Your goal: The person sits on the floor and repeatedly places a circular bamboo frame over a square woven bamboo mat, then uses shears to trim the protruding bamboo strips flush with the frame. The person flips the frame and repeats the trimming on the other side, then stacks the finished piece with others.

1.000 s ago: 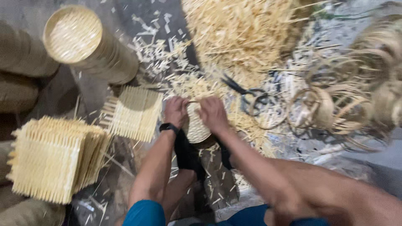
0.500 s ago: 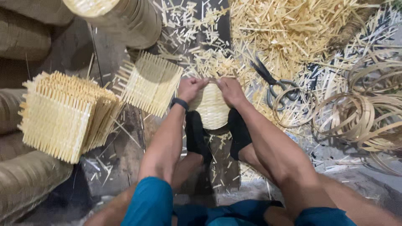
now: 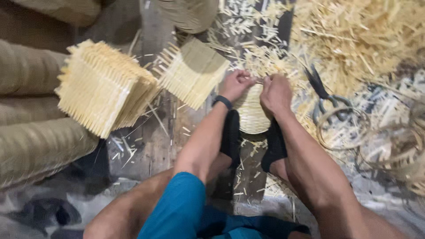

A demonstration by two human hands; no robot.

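A small round woven bamboo basket (image 3: 251,116) stands on the floor between my two feet in black socks. My left hand (image 3: 237,84) and my right hand (image 3: 275,92) meet at its far rim, both pinching a thin bamboo strip (image 3: 258,80) there. A dark band sits on my left wrist. How the strip joins the rim is hidden by my fingers.
A thick stack of square woven mats (image 3: 104,88) lies at the left and a smaller stack (image 3: 192,71) beside my left hand. Black scissors (image 3: 323,90) and bamboo hoops (image 3: 338,128) lie at the right. Loose splints (image 3: 354,40) are heaped beyond. Rolled matting (image 3: 31,146) lines the left.
The view has swung down and left, so the mats and hands sit more central. Both hands stay at the basket's rim, still working the strip.
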